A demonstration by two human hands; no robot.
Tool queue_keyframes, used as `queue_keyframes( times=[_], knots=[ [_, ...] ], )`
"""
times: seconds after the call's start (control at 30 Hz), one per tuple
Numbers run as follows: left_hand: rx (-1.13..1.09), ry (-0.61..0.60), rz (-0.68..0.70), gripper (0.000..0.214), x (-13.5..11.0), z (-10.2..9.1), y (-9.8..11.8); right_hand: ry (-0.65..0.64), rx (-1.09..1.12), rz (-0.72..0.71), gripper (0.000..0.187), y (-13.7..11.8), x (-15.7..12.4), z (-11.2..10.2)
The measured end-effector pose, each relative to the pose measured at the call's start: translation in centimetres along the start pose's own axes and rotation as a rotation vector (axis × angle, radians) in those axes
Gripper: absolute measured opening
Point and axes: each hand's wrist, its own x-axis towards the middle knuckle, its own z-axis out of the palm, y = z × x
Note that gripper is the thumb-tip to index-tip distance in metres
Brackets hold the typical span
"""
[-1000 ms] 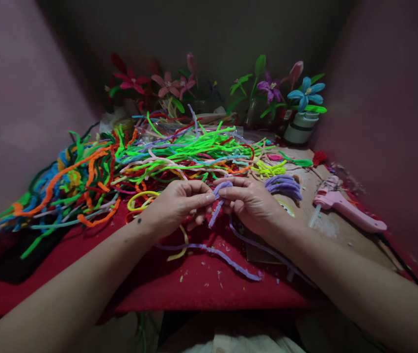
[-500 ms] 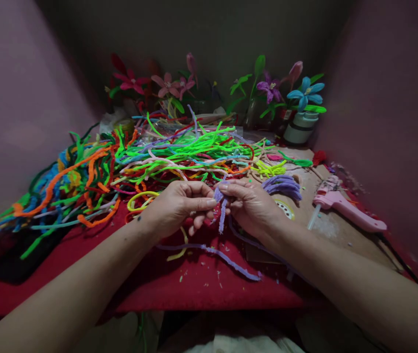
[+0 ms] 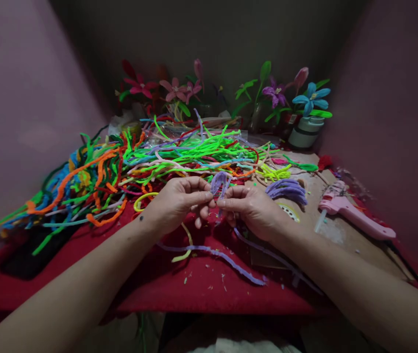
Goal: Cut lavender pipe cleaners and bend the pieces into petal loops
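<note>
Risk: fingertip-only hold. Left hand and right hand both pinch the lilac pipe cleaner just under its bend. A slip would likely let the fold spring open, or drop it into the multicoloured pipe-cleaner pile behind. Piece looks fuzzy and pale purple, bent into a narrow arch, held just above the red cloth. Pink glue gun lies well apart, to the right.

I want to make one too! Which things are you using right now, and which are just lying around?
In use:
left hand
right hand
purple loop, pinched by both hands

Lying about:
pipe cleaner pile
purple bundle
glue gun
flowers
pot
red cloth
</note>
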Motion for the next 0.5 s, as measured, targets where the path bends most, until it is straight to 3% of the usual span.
queue_keyframes(
  times=[0.1, 0.23, 0.5],
  knots=[
    [0.058, 0.023, 0.01, 0.011, -0.1, 0.1, 0.1, 0.017, 0.065, -0.04, 0.019, -0.4, -0.3, 0.5],
    [0.118, 0.043, 0.005, 0.011, -0.2, 0.4, 0.1, 0.142, 0.107, -0.19, 0.013, -1.1, -0.6, 0.9],
    [0.141, 0.056, 0.013, 0.009, -0.3, 1.0, 0.2, 0.205, -0.057, -0.326, 0.009, -0.7, -0.3, 0.7]
  ],
)
